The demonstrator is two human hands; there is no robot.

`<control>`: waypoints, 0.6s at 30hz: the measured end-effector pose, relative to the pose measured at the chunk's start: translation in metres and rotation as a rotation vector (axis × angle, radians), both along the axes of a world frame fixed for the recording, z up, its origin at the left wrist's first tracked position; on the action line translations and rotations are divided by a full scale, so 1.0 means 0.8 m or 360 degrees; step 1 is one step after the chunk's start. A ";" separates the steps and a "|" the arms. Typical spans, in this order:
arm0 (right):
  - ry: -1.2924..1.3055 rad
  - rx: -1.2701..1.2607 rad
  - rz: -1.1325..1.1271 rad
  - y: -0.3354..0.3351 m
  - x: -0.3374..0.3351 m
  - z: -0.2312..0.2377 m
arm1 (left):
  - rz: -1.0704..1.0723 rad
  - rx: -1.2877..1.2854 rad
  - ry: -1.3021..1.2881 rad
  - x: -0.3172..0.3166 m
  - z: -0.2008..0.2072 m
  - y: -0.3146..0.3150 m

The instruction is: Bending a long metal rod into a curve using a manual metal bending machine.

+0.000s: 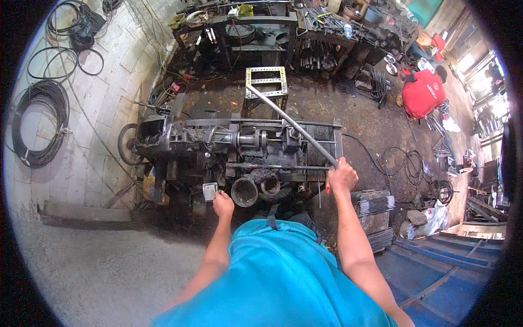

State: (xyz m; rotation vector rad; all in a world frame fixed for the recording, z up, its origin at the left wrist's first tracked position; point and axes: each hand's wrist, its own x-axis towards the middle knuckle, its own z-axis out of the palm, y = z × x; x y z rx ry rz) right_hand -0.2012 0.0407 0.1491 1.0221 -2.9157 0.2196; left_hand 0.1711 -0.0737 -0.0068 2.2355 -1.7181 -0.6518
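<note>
My right hand (pixel 342 175) is closed around the near end of a long grey metal pipe (pixel 294 126). The pipe slants up and left over the lathe-like machine (pixel 250 139), its far end above a perforated metal stand (pixel 266 82). Just below this hand shows a small red-tipped thing (pixel 327 188); whether the hand holds it, I cannot tell. My left hand (pixel 223 204) is closed at the machine's near side, beside a small pale rectangular piece (pixel 210 192). What its fingers grip is hidden. Two dark, dirty cylindrical openings (pixel 244 192) lie between my hands.
Coiled cables and belts (pixel 41 122) hang on the left wall. A cluttered workbench (pixel 327 24) stands at the back. At the right, a person in a red shirt (pixel 422 95) crouches near metal rods. A black hose (pixel 406 163) and stacked rods (pixel 376 205) lie nearer.
</note>
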 end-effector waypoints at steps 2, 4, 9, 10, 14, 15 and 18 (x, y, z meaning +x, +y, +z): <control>-0.0012 0.0004 0.0001 0.000 0.000 0.000 | -0.0009 -0.0012 0.0008 0.000 -0.002 -0.001; -0.0022 0.0010 -0.0003 -0.002 0.000 0.001 | -0.0017 0.0008 -0.0001 0.000 0.000 -0.001; -0.0035 0.0068 -0.0030 -0.004 0.004 0.001 | -0.0038 0.0050 -0.0020 -0.004 0.008 -0.001; -0.0035 0.0069 -0.0028 -0.004 0.005 0.002 | -0.0020 0.0041 -0.0030 -0.004 0.007 -0.002; -0.0073 0.0085 -0.0042 -0.002 0.011 0.008 | -0.0017 0.0001 -0.0005 0.000 0.004 0.000; -0.0080 0.0119 -0.0051 -0.002 0.012 0.009 | -0.0016 0.0002 -0.0006 0.000 0.003 0.000; -0.0066 0.0117 -0.0074 -0.004 0.005 0.004 | -0.0038 -0.0023 -0.0035 -0.001 0.004 -0.001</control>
